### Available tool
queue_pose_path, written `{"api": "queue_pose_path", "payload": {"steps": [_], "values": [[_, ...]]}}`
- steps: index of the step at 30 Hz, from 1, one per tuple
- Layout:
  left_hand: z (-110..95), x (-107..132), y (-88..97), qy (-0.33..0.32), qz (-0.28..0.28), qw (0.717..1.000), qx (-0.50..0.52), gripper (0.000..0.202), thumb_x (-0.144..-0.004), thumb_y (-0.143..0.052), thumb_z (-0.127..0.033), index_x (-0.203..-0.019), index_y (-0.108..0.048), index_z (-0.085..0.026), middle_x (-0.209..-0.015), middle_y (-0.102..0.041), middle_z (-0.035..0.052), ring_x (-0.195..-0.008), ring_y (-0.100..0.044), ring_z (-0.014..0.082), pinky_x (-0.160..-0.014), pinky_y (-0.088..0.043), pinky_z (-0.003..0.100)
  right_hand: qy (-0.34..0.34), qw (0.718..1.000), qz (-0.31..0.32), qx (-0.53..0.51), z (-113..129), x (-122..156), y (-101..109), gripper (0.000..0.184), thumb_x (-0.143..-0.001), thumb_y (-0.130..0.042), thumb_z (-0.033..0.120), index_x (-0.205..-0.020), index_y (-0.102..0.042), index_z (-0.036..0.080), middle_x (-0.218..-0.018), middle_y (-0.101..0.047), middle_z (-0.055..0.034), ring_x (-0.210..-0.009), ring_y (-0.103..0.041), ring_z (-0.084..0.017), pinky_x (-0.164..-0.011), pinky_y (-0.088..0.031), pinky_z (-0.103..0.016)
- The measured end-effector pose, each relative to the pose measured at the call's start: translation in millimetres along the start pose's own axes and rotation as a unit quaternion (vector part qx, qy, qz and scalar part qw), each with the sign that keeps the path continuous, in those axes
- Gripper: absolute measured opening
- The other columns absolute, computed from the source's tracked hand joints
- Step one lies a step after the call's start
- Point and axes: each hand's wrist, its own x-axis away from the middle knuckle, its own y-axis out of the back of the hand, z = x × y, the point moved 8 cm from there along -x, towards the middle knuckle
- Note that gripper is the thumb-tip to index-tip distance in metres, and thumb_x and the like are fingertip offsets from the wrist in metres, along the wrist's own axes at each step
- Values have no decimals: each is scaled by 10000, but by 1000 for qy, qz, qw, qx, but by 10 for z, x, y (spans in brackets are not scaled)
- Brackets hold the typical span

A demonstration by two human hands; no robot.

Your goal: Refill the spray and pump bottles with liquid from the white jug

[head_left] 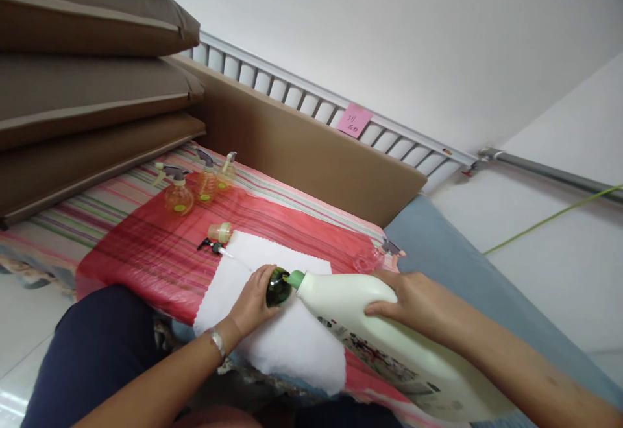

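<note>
My left hand (pixel 256 298) is closed round a small dark green bottle (pixel 278 290), over a white cloth (pixel 292 344). With my right hand (pixel 409 301) I grip a large pale green jug (pixel 374 331) by its upper side. The jug lies tilted, its green spout (pixel 295 278) at the mouth of the small bottle. Whether liquid flows between them I cannot tell. Beside the left hand a black pump head (pixel 211 245) with a clear tube rests partly on the cloth. A small clear cup-like piece with a pale cap (pixel 220 232) lies behind it.
Three amber spray bottles (pixel 179 198) stand at the back left on a red plastic sheet (pixel 146 240). A clear pinkish spray bottle (pixel 368 259) is by my right hand. Stacked brown cushions (pixel 97 91) rise at left. A brown board (pixel 302 142) leans against a white radiator (pixel 292 97).
</note>
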Motion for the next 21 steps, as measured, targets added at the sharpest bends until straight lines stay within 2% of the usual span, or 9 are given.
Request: {"api": "queue_pose_path", "payload": {"steps": [6,13,21], "values": [[15,1,-5,3,-1,1000,2,848,-574,-686,-85,-1322,-310,-219,-1287,-439,127,-1218,-419,291,-1053,-355,498,3,1000,1,-1,14,6,8,400,-736,-610,506,-1036,-639,242,-891,-703,-73,-833,-641,-283,-661,-430,-330],[44,7,-20,6,1,1000,4,800,-590,-669,-88,-1306,-338,-222,-1293,-439,124,-1219,-420,286,-1059,-350,493,16,1000,-10,-1,10,0,7,359,-737,-608,495,-972,-650,229,-821,-698,-66,-783,-641,-266,-613,-401,-301],[59,10,-29,11,8,1000,1,813,-595,-677,-104,-1316,-322,-227,-1295,-433,123,-1229,-408,294,-1055,-345,517,4,1000,5,-13,-7,14,-6,387,-728,-613,505,-1004,-642,235,-867,-701,-67,-815,-638,-269,-645,-415,-313]]}}
